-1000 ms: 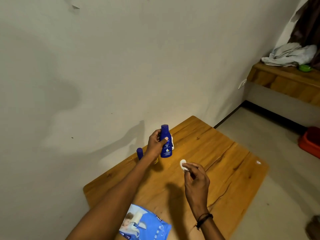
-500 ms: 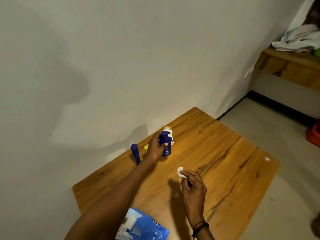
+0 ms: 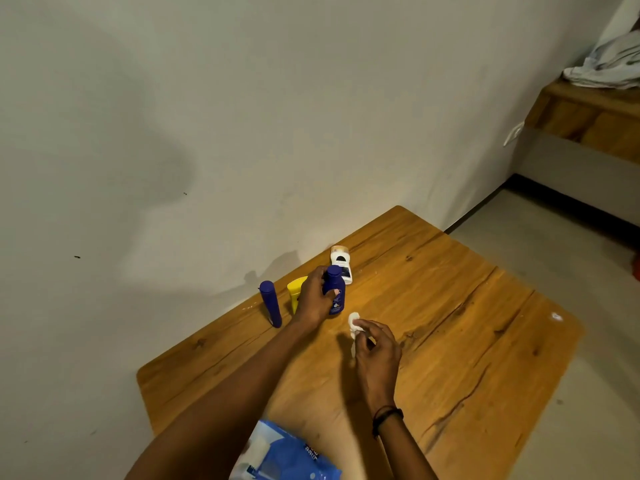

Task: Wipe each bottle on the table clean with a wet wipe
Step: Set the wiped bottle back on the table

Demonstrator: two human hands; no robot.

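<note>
So our left hand [image 3: 313, 299] is curled round one dark blue bottle [image 3: 335, 292], holding it upright near the back of the surface [image 3: 450, 341]; we cannot tell whether its base touches the wood. Our right hand [image 3: 377, 355], just beside it and nearer us, pinches one small crumpled wet wipe [image 3: 353, 322] in its fingertips. We count four bottles: the held one, a tall blue bottle [image 3: 270, 308] to its left, a yellow bottle [image 3: 295, 292] half hidden behind our left hand, and a white bottle [image 3: 341, 266] just behind the held one. All are close to the wall [image 3: 242, 133]. One blue wipes pack [image 3: 291, 455] is cut off by the bottom edge. Labels are too small to read. Bare wood stretches from our right hand to the surface's rounded right edge, with floor [image 3: 588, 341] beyond.
</note>
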